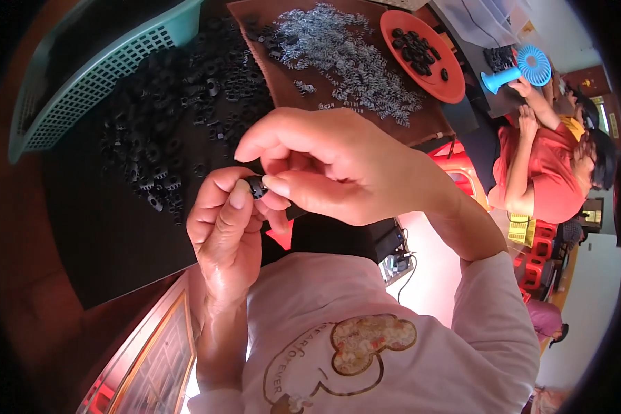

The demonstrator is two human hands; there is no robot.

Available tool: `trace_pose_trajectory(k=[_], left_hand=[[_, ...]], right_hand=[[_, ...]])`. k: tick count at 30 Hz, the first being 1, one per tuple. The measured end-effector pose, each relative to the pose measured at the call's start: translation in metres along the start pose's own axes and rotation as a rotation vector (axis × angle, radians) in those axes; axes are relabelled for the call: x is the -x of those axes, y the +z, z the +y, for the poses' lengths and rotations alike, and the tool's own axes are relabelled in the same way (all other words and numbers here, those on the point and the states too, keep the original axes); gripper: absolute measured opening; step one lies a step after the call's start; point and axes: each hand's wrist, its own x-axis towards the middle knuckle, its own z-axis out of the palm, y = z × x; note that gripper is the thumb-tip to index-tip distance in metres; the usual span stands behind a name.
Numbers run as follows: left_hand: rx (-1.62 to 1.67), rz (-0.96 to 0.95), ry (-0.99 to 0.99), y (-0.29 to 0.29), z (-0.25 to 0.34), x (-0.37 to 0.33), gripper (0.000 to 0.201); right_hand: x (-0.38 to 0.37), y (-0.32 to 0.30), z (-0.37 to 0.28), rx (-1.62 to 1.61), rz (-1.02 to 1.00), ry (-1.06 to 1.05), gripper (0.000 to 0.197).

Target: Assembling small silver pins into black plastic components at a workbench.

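Note:
In front of my chest, my left hand (pixel 222 228) pinches a small black plastic part (pixel 257 186) between thumb and fingers. My right hand (pixel 338 165) meets it from the other side, its thumb tip pressed to the part and its index finger arched above. The curled fingers hide some of the part. Beyond my left hand, a heap of similar black plastic parts (pixel 179 117) spreads over the dark tabletop (pixel 110 241). Many small metal springs (pixel 338 58) lie on a brown cloth (pixel 265 69) past my right hand.
A teal perforated basket (pixel 103 79) tilts at the far left. At the far right, an orange-red plate (pixel 441 86) holds several black oval pieces. A person in a red shirt (pixel 548 172) sits to the right, near a blue handheld fan (pixel 531 65). Red stools (pixel 541 248) stand behind.

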Motion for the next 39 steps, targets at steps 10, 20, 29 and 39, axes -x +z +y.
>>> trace_pose_trajectory(k=[10, 20, 29, 39], left_hand=[[0.032, -0.017, 0.007, -0.003, -0.001, -0.002, 0.025], [0.03, -0.063, 0.002, 0.002, 0.001, 0.025, 0.025], [0.099, -0.064, -0.126, -0.004, -0.006, 0.045, 0.022], [-0.009, -0.084, -0.175, -0.014, -0.005, 0.051, 0.022]], right_hand=[[0.001, 0.009, 0.005, -0.2, 0.036, 0.12, 0.009], [-0.003, 0.012, 0.023, 0.066, 0.214, 0.012, 0.012], [-0.039, 0.026, 0.034, 0.553, -0.051, -0.118, 0.007], [-0.036, 0.019, 0.021, 0.744, -0.25, -0.107, 0.013]])
